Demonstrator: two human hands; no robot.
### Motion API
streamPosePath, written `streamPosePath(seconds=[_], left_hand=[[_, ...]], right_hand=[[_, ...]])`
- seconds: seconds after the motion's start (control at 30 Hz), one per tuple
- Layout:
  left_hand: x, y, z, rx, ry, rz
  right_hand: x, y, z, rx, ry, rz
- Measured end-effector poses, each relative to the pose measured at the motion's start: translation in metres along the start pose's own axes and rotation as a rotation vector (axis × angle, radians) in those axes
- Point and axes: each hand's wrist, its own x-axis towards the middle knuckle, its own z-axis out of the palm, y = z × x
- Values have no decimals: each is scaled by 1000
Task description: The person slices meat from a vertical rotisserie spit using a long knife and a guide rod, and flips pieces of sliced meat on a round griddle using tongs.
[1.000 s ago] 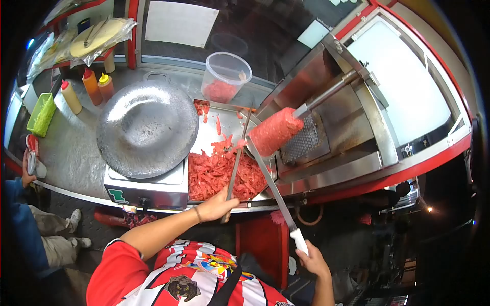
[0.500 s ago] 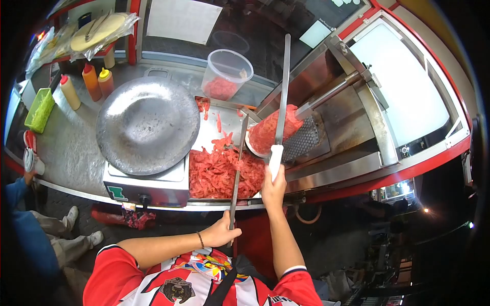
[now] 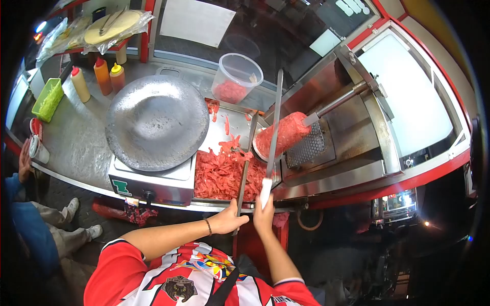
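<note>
My right hand is wrapped round the white handle of a long knife, its narrow blade pointing up and away past the meat cone. In my closed left hand is a long, thin metal blade; whether it is a knife or a sharpening steel I cannot tell. The two blades stand apart. Below them, shaved red meat fills the near part of a metal tray. A cone of red meat sits on a spit to the right.
A domed metal griddle rests on a burner at left. Behind the tray stands a clear bucket with red meat. Sauce bottles, a green container and tortillas are farther left. Another person's hand touches the counter edge.
My right hand and the knife have come down towards me, and the knife tip is lower. My left hand has shifted slightly up and right. The whole view has shifted a little.
</note>
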Motion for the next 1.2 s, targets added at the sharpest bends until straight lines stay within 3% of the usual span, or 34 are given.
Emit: streamPosePath(seconds=[0.1, 0.17, 0.37, 0.43, 0.6, 0.73, 0.83, 0.9, 1.03, 1.13, 1.2], left_hand=[[4, 10, -6, 0, -1, -11], [0, 10, -1, 17, 9, -13], [-16, 5, 15, -22, 30, -14], [-29, 2, 19, 28, 14, -40], [-33, 14, 15, -22, -83, -149], [-25, 3, 19, 89, 49, 23], [-21, 17, 13, -26, -61, -133], [-15, 17, 13, -23, -3, -48], [-5, 15, 11, -3, 62, 48], [-4, 21, 11, -56, 14, -80], [2, 17, 10, -35, 42, -46]], right_hand=[[-62, 28, -13, -120, -18, -97], [-39, -3, -25, -109, -56, -7], [69, -80, -32, -15, 70, -173], [85, -96, -30, 73, 72, -34], [13, -21, -2, 22, 108, -103], [21, -28, -14, 9, 28, -61], [49, -48, -10, -17, 14, -83], [13, -25, -12, -31, -24, 44], [-51, 5, -18, -67, 84, -176], [2, -7, -23, -62, -117, 65], [-2, -9, -27, -85, -112, 27]])
